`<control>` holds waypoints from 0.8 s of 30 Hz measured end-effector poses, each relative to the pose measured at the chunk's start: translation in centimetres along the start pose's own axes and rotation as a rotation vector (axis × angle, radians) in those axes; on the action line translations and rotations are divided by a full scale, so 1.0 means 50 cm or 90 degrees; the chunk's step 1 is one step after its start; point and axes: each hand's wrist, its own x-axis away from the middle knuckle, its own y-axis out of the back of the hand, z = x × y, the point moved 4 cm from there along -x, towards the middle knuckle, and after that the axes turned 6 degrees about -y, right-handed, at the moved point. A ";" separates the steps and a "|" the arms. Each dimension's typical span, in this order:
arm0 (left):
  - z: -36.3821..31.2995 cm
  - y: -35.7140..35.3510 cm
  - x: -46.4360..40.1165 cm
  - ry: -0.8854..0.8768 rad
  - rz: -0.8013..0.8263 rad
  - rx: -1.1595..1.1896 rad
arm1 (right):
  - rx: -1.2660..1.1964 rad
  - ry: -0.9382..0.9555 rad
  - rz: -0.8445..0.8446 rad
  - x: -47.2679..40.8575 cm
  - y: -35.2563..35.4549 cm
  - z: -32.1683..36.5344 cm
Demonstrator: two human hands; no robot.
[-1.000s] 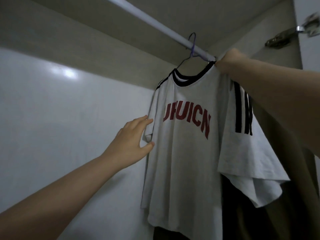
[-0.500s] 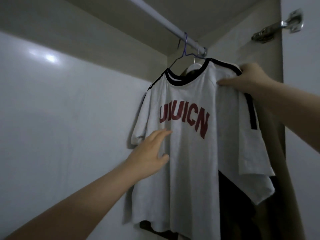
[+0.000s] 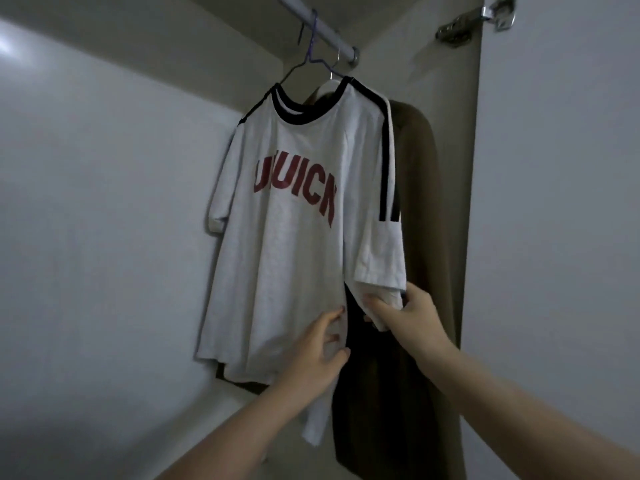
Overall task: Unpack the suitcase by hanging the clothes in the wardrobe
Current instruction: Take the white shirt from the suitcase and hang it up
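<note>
hands (image 3: 363, 334) at hanging t-shirt's (image 3: 294, 244) hem

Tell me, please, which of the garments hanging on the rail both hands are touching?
It is the white T-shirt with red letters, at the front. The left hand holds its hem, the right hand its sleeve. The brown garment behind hangs untouched.

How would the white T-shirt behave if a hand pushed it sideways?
The T-shirt is probably floppy: its hem bunches in the hands. It likely swings easily, since it hangs from a thin hanger hooked over the rail.
</note>
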 end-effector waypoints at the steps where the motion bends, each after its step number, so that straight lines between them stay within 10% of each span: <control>1: 0.008 -0.012 0.009 0.009 0.007 0.002 | 0.000 -0.007 0.000 0.011 0.002 -0.016; 24: -0.072 -0.474 0.234 -0.072 0.226 0.199 | 0.039 -0.290 -0.274 0.570 0.356 -0.357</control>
